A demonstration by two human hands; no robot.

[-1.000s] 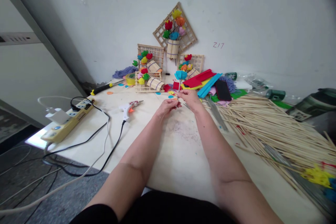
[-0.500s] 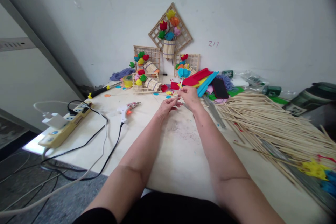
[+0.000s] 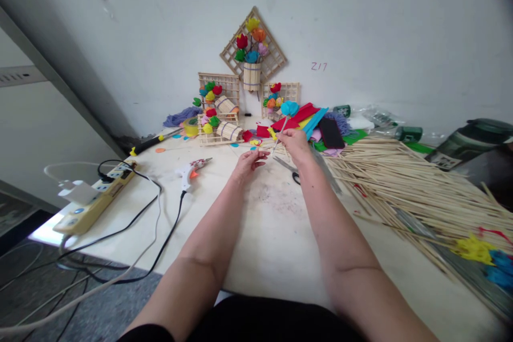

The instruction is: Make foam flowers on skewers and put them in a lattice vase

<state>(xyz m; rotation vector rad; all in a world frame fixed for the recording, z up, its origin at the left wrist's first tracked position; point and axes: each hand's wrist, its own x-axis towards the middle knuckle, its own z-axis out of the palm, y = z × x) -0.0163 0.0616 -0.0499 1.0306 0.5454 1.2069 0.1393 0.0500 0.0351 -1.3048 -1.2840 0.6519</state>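
Observation:
In my right hand [image 3: 295, 145], the fingers pinch the thin pale stem [image 3: 283, 129] of a blue paper flower [image 3: 289, 108]. The bloom points up and the stem slants down to the left. My left hand [image 3: 250, 164] is beside the stem's lower end, fingers loosely bent and parted; I see nothing held in it. Scissors [image 3: 289, 169] with a dark handle lie on the table just below my right hand, partly covered by the wrist. A white hot glue gun [image 3: 188, 173] rests left of my left hand.
Lattice frames with paper flowers [image 3: 218, 131] stand behind the hands, and a diamond-shaped one [image 3: 254, 53] is against the wall. Many thin sticks [image 3: 401, 181] cover the right side. A power strip [image 3: 94, 200] with trailing cords lies left. A phone [image 3: 332, 133] and a dark bottle [image 3: 467, 144] are farther back.
My right hand has moved the blue flower a little to the right, and my left hand has come away from the stem. More of the scissors shows now. The view has shifted slightly.

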